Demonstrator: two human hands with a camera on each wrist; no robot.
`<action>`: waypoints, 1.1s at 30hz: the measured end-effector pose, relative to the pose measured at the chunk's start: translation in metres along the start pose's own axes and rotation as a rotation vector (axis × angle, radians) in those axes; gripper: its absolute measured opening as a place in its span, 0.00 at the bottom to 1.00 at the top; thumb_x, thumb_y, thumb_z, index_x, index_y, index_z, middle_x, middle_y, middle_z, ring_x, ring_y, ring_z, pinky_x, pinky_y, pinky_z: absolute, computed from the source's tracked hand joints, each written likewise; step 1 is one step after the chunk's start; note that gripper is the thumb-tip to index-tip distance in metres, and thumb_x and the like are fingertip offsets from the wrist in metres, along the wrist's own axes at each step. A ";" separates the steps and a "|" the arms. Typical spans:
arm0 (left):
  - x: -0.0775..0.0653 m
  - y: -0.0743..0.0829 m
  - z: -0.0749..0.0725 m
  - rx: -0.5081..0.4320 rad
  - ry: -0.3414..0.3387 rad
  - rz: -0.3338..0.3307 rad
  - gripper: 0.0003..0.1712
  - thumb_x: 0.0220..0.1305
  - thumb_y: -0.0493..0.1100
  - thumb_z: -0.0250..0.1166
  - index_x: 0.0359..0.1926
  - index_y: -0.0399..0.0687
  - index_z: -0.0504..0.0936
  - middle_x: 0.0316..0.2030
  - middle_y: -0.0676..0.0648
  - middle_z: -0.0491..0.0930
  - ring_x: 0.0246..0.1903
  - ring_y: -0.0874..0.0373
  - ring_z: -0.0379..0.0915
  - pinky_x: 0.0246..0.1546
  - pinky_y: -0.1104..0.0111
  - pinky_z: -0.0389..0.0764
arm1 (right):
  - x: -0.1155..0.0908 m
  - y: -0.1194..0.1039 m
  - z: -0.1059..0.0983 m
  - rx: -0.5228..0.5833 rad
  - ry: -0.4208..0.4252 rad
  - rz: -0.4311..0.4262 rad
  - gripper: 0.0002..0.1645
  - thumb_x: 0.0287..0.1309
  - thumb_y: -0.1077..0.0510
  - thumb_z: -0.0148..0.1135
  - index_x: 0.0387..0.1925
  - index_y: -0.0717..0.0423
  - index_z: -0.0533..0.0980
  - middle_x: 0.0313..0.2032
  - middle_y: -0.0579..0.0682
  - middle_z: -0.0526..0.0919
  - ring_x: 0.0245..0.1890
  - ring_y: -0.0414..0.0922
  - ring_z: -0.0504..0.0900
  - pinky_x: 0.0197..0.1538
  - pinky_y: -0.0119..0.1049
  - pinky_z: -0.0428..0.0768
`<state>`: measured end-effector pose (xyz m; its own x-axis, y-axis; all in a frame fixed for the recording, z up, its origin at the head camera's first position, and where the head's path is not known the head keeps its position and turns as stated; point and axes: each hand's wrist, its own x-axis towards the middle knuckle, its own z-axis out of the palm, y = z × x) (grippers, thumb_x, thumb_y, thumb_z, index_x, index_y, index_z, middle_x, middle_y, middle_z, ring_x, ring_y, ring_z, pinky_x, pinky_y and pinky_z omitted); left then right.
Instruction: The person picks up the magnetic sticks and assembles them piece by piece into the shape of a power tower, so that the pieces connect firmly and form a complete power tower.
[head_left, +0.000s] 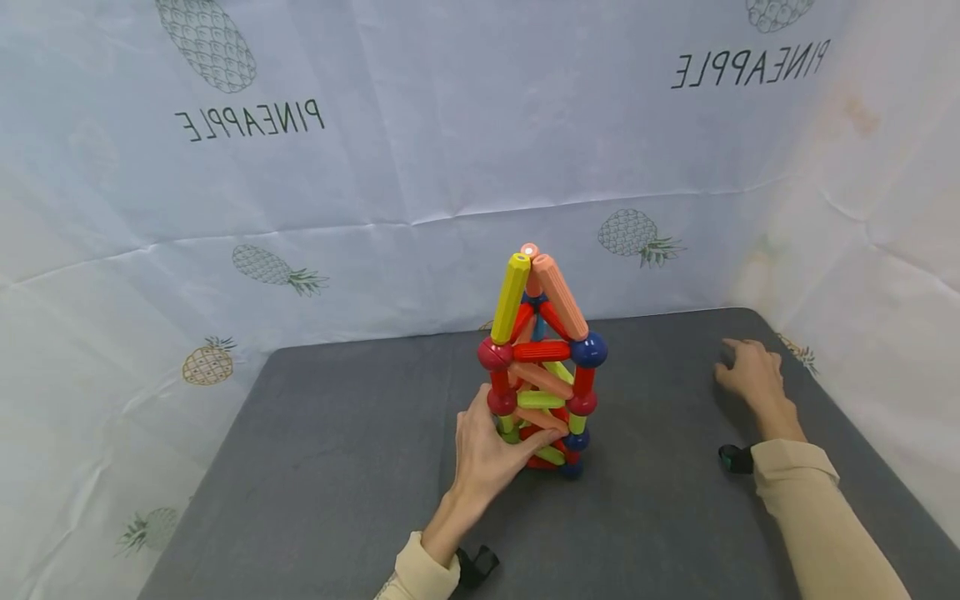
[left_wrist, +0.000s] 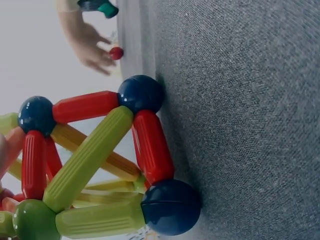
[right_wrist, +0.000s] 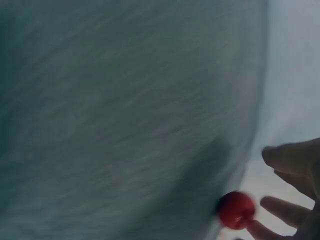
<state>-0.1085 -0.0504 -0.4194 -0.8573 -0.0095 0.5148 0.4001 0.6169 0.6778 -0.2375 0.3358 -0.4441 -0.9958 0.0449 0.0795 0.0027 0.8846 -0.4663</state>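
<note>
A tall tower of magnetic rods and balls [head_left: 542, 352] stands upright on the dark table, built of red, lime, yellow and salmon rods. At its top, a yellow rod [head_left: 512, 298] and salmon rods lean together. My left hand [head_left: 480, 454] holds the tower low down, with the thumb across its near side. Blue balls [left_wrist: 171, 207] at its base rest on the cloth in the left wrist view. Off to the right, my right hand [head_left: 756, 385] reaches over the table with fingers spread. Close to its fingertips is a red ball [right_wrist: 236, 210], hidden in the head view.
The dark grey table [head_left: 345, 467] has rounded far corners. A white cloth with pineapple prints [head_left: 450, 125] hangs behind it and along both sides. Each wrist wears a black strap camera [head_left: 737, 458].
</note>
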 end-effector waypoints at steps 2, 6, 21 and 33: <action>0.000 0.000 0.001 -0.007 -0.005 0.002 0.40 0.46 0.61 0.82 0.57 0.56 0.76 0.40 0.57 0.84 0.33 0.68 0.74 0.38 0.70 0.66 | -0.003 0.010 0.004 0.003 -0.024 0.020 0.33 0.61 0.64 0.56 0.63 0.80 0.66 0.61 0.85 0.65 0.61 0.83 0.63 0.61 0.76 0.64; 0.001 0.001 0.000 -0.019 -0.014 -0.001 0.39 0.46 0.61 0.82 0.57 0.57 0.76 0.40 0.58 0.85 0.32 0.70 0.74 0.37 0.70 0.66 | -0.007 0.018 0.004 0.041 -0.029 0.096 0.28 0.59 0.66 0.56 0.60 0.78 0.70 0.57 0.83 0.70 0.55 0.79 0.70 0.53 0.72 0.71; 0.003 -0.006 -0.003 -0.071 -0.044 0.093 0.38 0.49 0.57 0.82 0.57 0.47 0.79 0.41 0.54 0.87 0.29 0.66 0.79 0.29 0.77 0.76 | -0.005 -0.022 -0.004 0.245 0.222 -0.043 0.28 0.61 0.53 0.71 0.54 0.72 0.79 0.46 0.76 0.84 0.40 0.58 0.83 0.50 0.59 0.80; 0.002 -0.005 -0.006 -0.064 -0.080 0.067 0.36 0.50 0.55 0.81 0.58 0.49 0.78 0.43 0.54 0.87 0.31 0.65 0.81 0.32 0.75 0.78 | -0.016 -0.130 -0.063 0.507 0.358 -0.250 0.27 0.58 0.51 0.75 0.55 0.61 0.83 0.47 0.60 0.87 0.31 0.12 0.75 0.35 0.11 0.74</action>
<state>-0.1105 -0.0584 -0.4186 -0.8499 0.0947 0.5184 0.4754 0.5622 0.6767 -0.2161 0.2493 -0.3294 -0.8691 0.0956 0.4854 -0.3542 0.5648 -0.7454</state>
